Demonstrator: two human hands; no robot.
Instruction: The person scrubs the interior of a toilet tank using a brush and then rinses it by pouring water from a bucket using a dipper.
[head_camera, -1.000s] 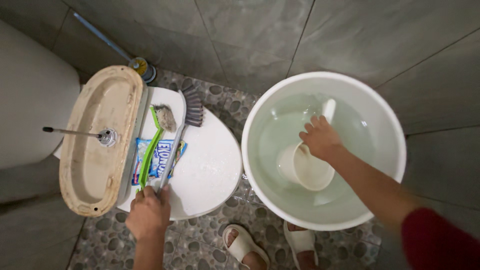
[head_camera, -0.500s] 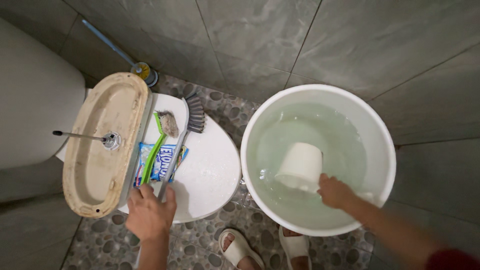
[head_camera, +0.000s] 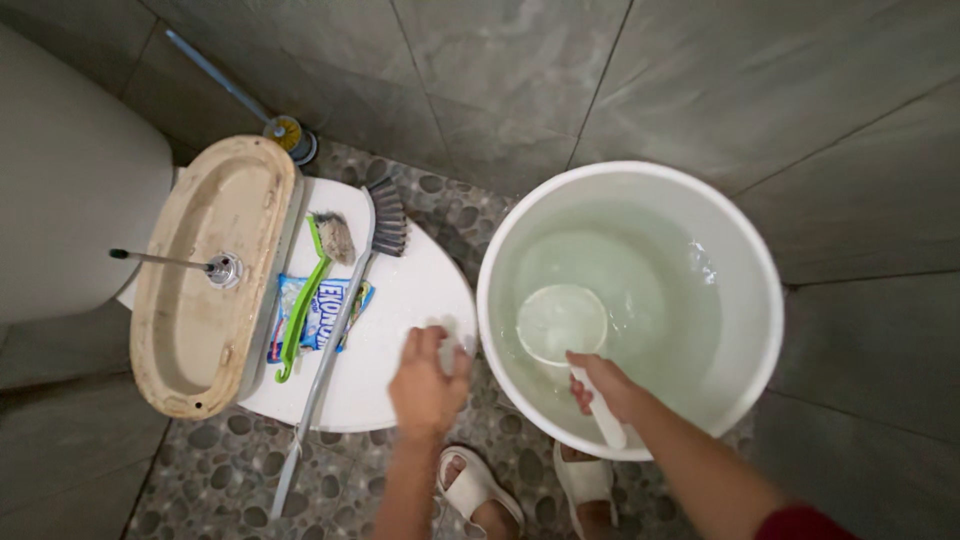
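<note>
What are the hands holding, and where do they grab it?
The right hand holds a white water scoop by its handle, over the white bucket. The left hand holds nothing; it rests on the closed toilet lid.

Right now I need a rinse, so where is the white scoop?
In the head view, right of centre: the white scoop sits inside the white basin of water, its handle gripped by the right hand.

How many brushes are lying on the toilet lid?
2. A long grey brush lies across the toilet lid, its handle overhanging the near edge. A short green brush lies left of it, atop a blue packet.
</note>
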